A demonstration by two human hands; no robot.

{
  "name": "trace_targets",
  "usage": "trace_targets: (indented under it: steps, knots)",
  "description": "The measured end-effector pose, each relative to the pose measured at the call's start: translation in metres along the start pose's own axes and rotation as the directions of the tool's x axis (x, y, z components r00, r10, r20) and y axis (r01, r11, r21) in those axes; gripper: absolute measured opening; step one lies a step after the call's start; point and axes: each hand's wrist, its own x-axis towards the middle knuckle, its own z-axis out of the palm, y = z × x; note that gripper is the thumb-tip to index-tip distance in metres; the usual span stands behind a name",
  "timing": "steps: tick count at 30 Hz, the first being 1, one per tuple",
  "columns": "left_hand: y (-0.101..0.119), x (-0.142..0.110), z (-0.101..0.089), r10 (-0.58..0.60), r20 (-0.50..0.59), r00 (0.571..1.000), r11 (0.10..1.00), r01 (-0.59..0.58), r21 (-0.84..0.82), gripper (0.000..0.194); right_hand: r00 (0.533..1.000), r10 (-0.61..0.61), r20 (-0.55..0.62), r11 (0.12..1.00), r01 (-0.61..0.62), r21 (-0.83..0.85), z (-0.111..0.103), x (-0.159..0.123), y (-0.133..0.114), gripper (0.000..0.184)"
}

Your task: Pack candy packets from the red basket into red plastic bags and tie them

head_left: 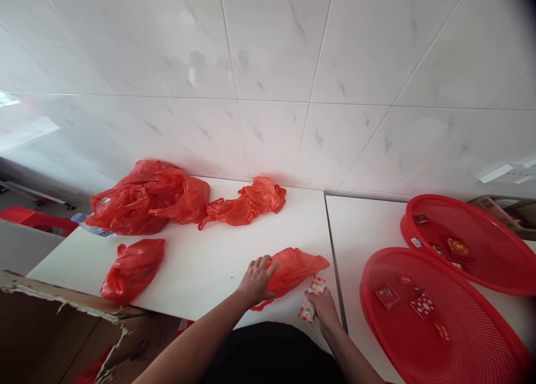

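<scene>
A red plastic bag (295,268) lies loosely on the white table in front of me. My left hand (256,281) is at its left end, fingers spread and thumb reaching over the plastic; whether it presses on the bag I cannot tell. Close to the bag's lower right side, my right hand (324,308) is closed around a small pink-and-white printed packet (307,311). Part of the packet sticks out above the fingers and part below, so it may be more than one; the middle is hidden by the hand.
Full red bags (180,197) stand against the tiled wall, beside a crumpled red bag (247,202). Another filled bag (133,269) sits front left, above a torn cardboard box (67,339). Two red baskets (368,278) with small packets stand right. A gap (333,244) divides the tables.
</scene>
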Motion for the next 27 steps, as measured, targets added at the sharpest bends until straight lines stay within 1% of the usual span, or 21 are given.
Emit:
trace_targets:
  steps: [2, 3, 4, 5, 6, 7, 8, 9, 10, 13, 14, 15, 16, 17, 18, 19, 20, 21, 23, 25, 27]
  knots:
    - [0.000, -0.001, 0.004, 0.063, -0.022, 0.998, 0.998, -0.063, 0.008, 0.067, 0.988, 0.088, 0.125, 0.994, -0.096, 0.060, 0.006, -0.006, -0.001, 0.025]
    - [-0.001, -0.002, 0.006, 0.067, -0.020, 0.998, 0.998, -0.067, -0.020, 0.065, 0.977, 0.125, 0.173, 0.987, -0.140, 0.078, 0.010, -0.008, -0.002, 0.024]
    - [-0.002, -0.002, 0.008, 0.053, -0.013, 0.999, 0.996, -0.054, -0.069, 0.067, 0.966, 0.153, 0.209, 0.981, -0.174, 0.088, 0.014, -0.009, -0.004, 0.024]
    - [-0.004, -0.003, 0.010, 0.018, -0.003, 1.000, 0.989, -0.019, -0.150, 0.070, 0.955, 0.178, 0.237, 0.975, -0.204, 0.089, 0.019, -0.009, -0.006, 0.024]
    - [-0.006, -0.002, 0.012, -0.033, 0.007, 0.999, 0.969, 0.034, -0.246, 0.067, 0.945, 0.203, 0.257, 0.969, -0.231, 0.085, 0.023, -0.009, -0.009, 0.025]
    - [-0.009, -0.002, 0.014, -0.094, 0.016, 0.995, 0.935, 0.094, -0.341, 0.055, 0.935, 0.226, 0.274, 0.964, -0.256, 0.079, 0.026, -0.009, -0.012, 0.027]
    - [-0.012, -0.001, 0.015, -0.155, 0.024, 0.988, 0.894, 0.151, -0.421, 0.036, 0.922, 0.246, 0.299, 0.958, -0.279, 0.072, 0.030, -0.008, -0.016, 0.029]
    - [-0.015, 0.001, 0.014, -0.213, 0.029, 0.977, 0.853, 0.201, -0.481, 0.017, 0.906, 0.263, 0.331, 0.952, -0.300, 0.064, 0.033, -0.008, -0.020, 0.031]
    - [-0.018, 0.002, 0.013, -0.264, 0.031, 0.964, 0.819, 0.241, -0.520, 0.003, 0.891, 0.273, 0.362, 0.945, -0.318, 0.070, 0.035, -0.008, -0.024, 0.033]
    - [-0.023, 0.004, 0.005, -0.345, 0.015, 0.939, 0.763, 0.290, -0.577, 0.010, 0.863, 0.263, 0.432, 0.919, -0.361, 0.161, 0.045, -0.006, -0.040, 0.032]
    - [-0.023, 0.005, 0.002, -0.356, 0.032, 0.934, 0.711, 0.293, -0.639, 0.009, 0.861, 0.253, 0.441, 0.908, -0.369, 0.200, 0.050, -0.004, -0.045, 0.031]
    - [-0.022, 0.005, -0.001, -0.358, 0.067, 0.931, 0.622, 0.291, -0.727, 0.007, 0.861, 0.241, 0.448, 0.898, -0.372, 0.234, 0.055, -0.002, -0.049, 0.030]
    - [-0.019, 0.004, -0.004, -0.347, 0.114, 0.931, 0.492, 0.284, -0.823, 0.008, 0.866, 0.222, 0.448, 0.891, -0.367, 0.268, 0.061, 0.001, -0.054, 0.029]
    - [-0.017, 0.004, -0.006, -0.324, 0.165, 0.932, 0.333, 0.275, -0.902, 0.012, 0.876, 0.198, 0.441, 0.887, -0.351, 0.300, 0.068, 0.005, -0.057, 0.028]
    - [-0.014, 0.003, -0.007, -0.296, 0.205, 0.933, 0.173, 0.263, -0.949, 0.018, 0.890, 0.170, 0.424, 0.882, -0.329, 0.336, 0.074, 0.010, -0.060, 0.027]
    - [-0.011, 0.003, -0.008, -0.275, 0.228, 0.934, 0.044, 0.249, -0.967, 0.024, 0.907, 0.141, 0.397, 0.879, -0.299, 0.371, 0.080, 0.016, -0.063, 0.026]
    - [-0.009, 0.002, -0.009, -0.269, 0.237, 0.934, -0.032, 0.237, -0.971, 0.029, 0.924, 0.112, 0.365, 0.878, -0.264, 0.399, 0.084, 0.022, -0.064, 0.025]
    - [-0.009, 0.002, -0.010, -0.278, 0.239, 0.930, -0.073, 0.228, -0.971, 0.031, 0.939, 0.085, 0.334, 0.881, -0.228, 0.414, 0.088, 0.027, -0.065, 0.024]
    - [-0.011, 0.000, -0.011, -0.328, 0.238, 0.914, -0.092, 0.219, -0.971, 0.034, 0.950, 0.041, 0.311, 0.900, -0.170, 0.401, 0.089, 0.038, -0.066, 0.022]
    - [-0.016, 0.000, -0.012, -0.389, 0.233, 0.892, -0.056, 0.229, -0.972, 0.033, 0.942, -0.006, 0.336, 0.926, -0.122, 0.358, 0.086, 0.044, -0.066, 0.022]
    - [-0.022, 0.000, -0.013, -0.440, 0.227, 0.869, 0.000, 0.253, -0.967, 0.029, 0.916, -0.050, 0.399, 0.950, -0.080, 0.303, 0.082, 0.045, -0.067, 0.022]
